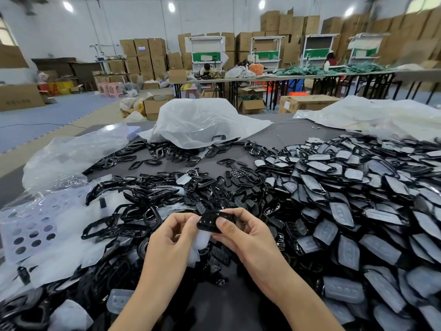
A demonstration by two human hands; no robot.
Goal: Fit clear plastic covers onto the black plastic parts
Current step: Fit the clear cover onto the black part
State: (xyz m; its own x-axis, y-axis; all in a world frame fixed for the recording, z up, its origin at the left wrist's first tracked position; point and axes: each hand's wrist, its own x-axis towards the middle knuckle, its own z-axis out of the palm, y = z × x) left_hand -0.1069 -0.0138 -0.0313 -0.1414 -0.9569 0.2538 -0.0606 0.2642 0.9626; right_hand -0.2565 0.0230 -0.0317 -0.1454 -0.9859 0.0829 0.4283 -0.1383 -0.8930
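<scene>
head view: left hand (171,235) and right hand (241,232), two, fingertips pinching one black part (210,220); one clear cover (200,241) just under it; uncountable piles (346,187) around it on grey table (281,137); cartons (143,51) far behind.

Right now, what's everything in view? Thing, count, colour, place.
held black part: one, black, between both hands.
clear cover: one, translucent, just below the held part.
black frames: many, black, table left and centre.
covered parts: many, black under clear, heap at right.
punched sheet: one, pale with round holes, near left.
plastic bags: several, clear, table's far side.
table: one, grey.
cardboard boxes: many, brown, back wall.
people: two, far worktables.
left hand: one, grips the held part's left end.
right hand: one, grips its right end.
</scene>
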